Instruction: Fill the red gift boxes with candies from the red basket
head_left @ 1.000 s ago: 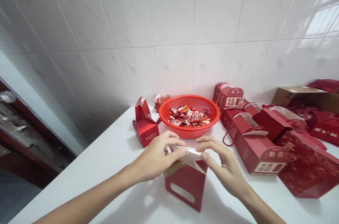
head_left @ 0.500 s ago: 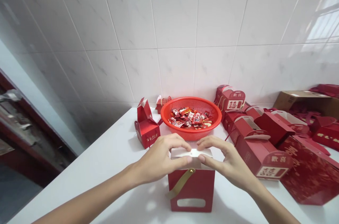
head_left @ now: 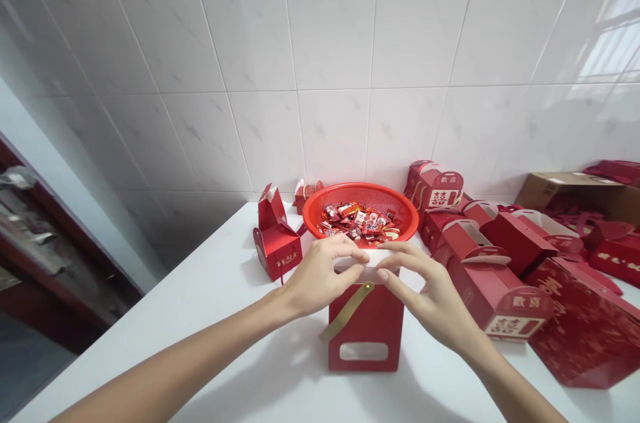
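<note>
My left hand (head_left: 327, 274) and right hand (head_left: 427, 283), half-curled, are pinching the red box (head_left: 380, 324) at its top, upright on the table (head_left: 210, 296); I'd press evenly, keeping edges aligned.

Left hand (head_left: 325, 273) and right hand (head_left: 434, 286) partly hide the white top (head_left: 374, 259) of the strapped box (head_left: 375, 316).

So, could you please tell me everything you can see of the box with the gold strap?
The red box, seemingly card, stands upright on the white table in front of the basket. Its near face bears a slanting gold strap, studded at its upper end, above a pale window. The left hand and right hand pinch its white top.
</note>
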Motion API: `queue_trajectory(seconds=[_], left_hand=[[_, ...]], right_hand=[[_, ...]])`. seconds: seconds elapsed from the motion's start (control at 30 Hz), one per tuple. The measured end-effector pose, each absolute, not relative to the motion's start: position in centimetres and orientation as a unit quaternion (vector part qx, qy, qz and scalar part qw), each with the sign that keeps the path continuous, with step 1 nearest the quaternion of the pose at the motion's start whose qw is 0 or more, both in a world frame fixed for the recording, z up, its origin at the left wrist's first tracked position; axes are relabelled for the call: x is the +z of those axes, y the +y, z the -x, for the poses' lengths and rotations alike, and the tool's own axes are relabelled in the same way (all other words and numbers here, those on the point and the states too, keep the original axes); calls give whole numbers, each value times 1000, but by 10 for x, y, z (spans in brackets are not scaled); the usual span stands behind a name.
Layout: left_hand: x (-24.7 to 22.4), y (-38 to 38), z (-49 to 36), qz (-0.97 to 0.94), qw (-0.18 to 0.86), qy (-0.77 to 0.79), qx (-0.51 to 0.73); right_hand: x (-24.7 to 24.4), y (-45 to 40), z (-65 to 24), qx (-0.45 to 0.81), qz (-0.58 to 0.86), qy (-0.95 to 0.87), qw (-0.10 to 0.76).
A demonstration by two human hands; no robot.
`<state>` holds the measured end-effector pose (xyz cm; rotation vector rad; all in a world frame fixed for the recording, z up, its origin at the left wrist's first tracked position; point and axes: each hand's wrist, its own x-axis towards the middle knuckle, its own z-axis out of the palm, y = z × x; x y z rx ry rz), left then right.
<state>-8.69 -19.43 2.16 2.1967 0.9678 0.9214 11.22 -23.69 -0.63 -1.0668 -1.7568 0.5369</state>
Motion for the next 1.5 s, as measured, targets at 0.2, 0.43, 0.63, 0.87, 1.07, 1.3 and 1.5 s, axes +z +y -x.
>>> queue_trajectory(seconds=[0.2, 0.43, 0.63, 0.87, 1.07, 1.3, 1.5], left_hand=[[24, -206, 100, -826, 320, 390, 252], [28, -206, 103, -817, 363, 387, 227], [38, -170, 97, -832, 396, 317, 224], [36, -80, 74, -879, 238, 413, -33], [14, -44, 38, -857, 240, 409, -202], [1, -44, 4, -853, 192, 430, -225], [0, -42, -6, -861, 149, 432, -224]], right_hand=[[-7, -242, -115, 254, 461, -708, 470], [-11, -252, -118, 242, 470, -715, 458], [-23, -253, -113, 176, 457, -722, 489], [-30, -254, -108, 134, 454, -717, 512], [-35, -251, -110, 130, 451, -721, 510], [-37, -251, -110, 134, 444, -725, 510], [-37, -250, -109, 134, 442, -722, 515]])
